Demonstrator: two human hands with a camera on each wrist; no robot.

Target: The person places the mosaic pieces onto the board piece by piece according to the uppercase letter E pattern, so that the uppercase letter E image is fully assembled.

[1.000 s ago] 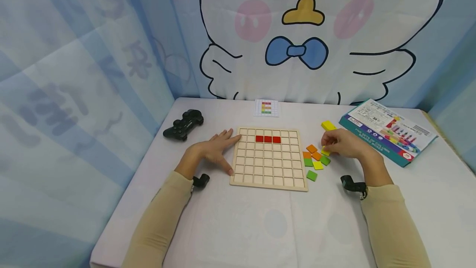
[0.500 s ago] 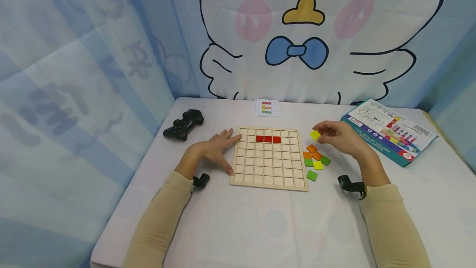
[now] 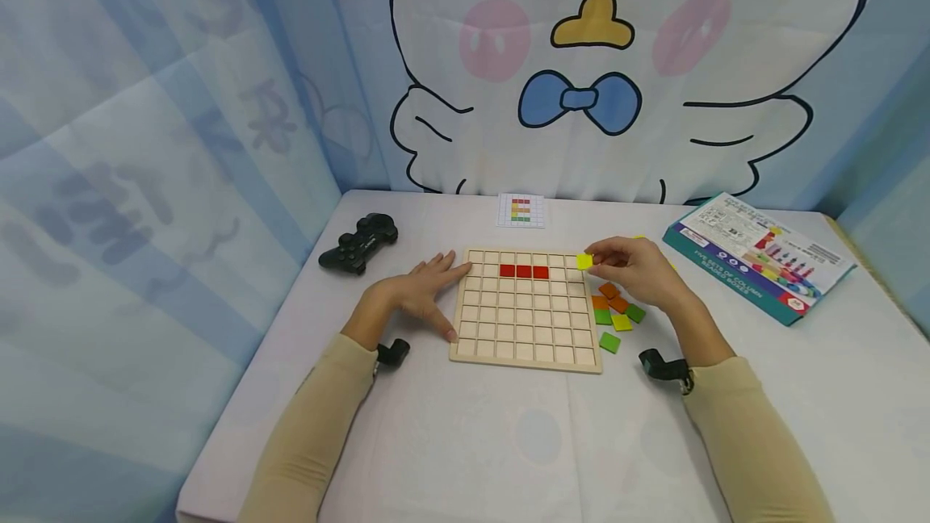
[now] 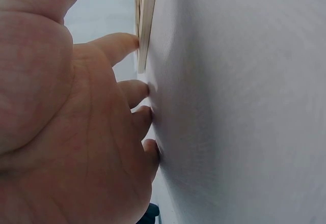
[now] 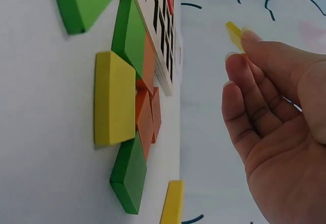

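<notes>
A wooden grid board [image 3: 526, 309] lies on the table with three red tiles [image 3: 524, 271] side by side near its top. My left hand [image 3: 423, 294] is spread at the board's left side, thumb and index finger touching its edge; in the left wrist view the fingers [image 4: 135, 92] look straight. Between thumb and fingertips my right hand [image 3: 639, 269] pinches a yellow tile [image 3: 584, 262], held over the board's upper right corner. Right of the board lie loose orange tiles [image 3: 617, 304], green tiles [image 3: 609, 342] and a yellow tile [image 5: 116, 99]. Another yellow tile [image 5: 172, 203] is mostly hidden behind the right hand in the head view.
Behind the board lies a small card [image 3: 521, 211] printed with a coloured grid pattern. A black game controller [image 3: 359, 244] rests at the back left. On the right is a teal-edged box [image 3: 759, 257]. Printed curtains hang behind the table.
My right hand has picked up a yellow tile from beside the board and carried it left to the board's upper right corner. The left hand has stayed in place.
</notes>
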